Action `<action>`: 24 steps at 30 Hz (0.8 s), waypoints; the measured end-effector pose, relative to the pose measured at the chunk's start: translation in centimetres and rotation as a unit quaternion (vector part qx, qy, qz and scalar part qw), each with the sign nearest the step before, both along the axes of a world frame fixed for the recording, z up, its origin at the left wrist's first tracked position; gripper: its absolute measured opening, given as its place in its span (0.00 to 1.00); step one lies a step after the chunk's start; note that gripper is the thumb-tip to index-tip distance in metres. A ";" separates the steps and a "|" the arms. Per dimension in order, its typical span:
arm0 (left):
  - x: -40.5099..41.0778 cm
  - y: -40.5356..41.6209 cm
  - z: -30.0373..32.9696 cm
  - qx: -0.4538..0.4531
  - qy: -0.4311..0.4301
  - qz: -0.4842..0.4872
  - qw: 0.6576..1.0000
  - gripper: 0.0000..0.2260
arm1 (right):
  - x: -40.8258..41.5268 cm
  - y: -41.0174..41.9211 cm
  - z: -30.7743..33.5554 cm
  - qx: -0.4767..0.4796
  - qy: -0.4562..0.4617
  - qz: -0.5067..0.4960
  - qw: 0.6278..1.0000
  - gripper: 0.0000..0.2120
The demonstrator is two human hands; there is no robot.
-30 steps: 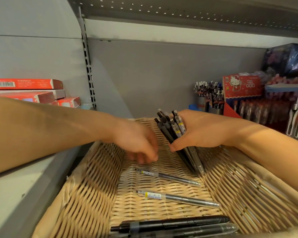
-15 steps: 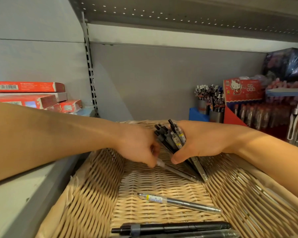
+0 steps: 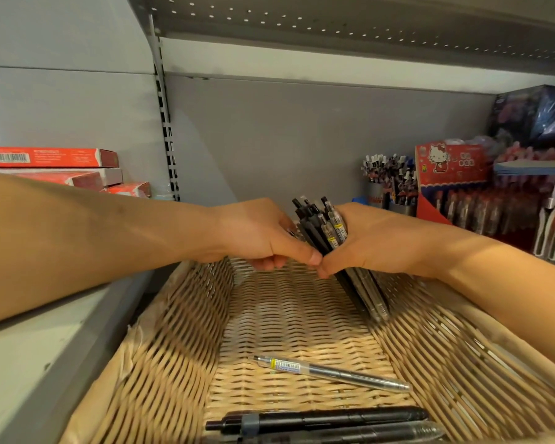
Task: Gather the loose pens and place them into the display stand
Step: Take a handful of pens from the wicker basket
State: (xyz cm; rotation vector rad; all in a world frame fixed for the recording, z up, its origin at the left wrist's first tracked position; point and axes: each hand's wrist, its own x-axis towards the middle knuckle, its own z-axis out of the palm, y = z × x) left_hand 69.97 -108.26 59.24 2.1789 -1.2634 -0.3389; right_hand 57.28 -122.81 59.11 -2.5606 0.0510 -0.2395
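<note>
Right hand (image 3: 375, 241) grips pen bunch (image 3: 324, 229) upright w/ tips on basket (image 3: 161, 347) floor, prob. to level them; left hand (image 3: 260, 235) curled shut alongside, contents can't tell.

left hand (image 3: 263, 233) lifts one clear pen off basket (image 3: 161, 347) floor | now pressed against right hand's (image 3: 378, 241) bundle (image 3: 321, 225)

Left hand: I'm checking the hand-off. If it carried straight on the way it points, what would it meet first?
The left hand points right, so it would likely press into the pen bundle gripped by the right hand; their thumbs already appear to touch.
</note>
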 end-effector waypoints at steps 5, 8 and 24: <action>-1.4 0.6 -0.6 0.280 -0.044 -0.088 0.955 0.20 | -0.1 0.2 0.0 -0.002 -0.010 -0.004 1.000 0.14; -2.8 0.7 -1.1 0.370 -0.184 -0.217 0.885 0.15 | -0.1 0.1 0.1 -0.002 -0.022 -0.013 1.000 0.14; -0.8 -0.5 -0.3 0.050 -0.066 -0.031 0.996 0.14 | 0.2 0.2 -0.1 0.015 0.004 0.038 0.999 0.12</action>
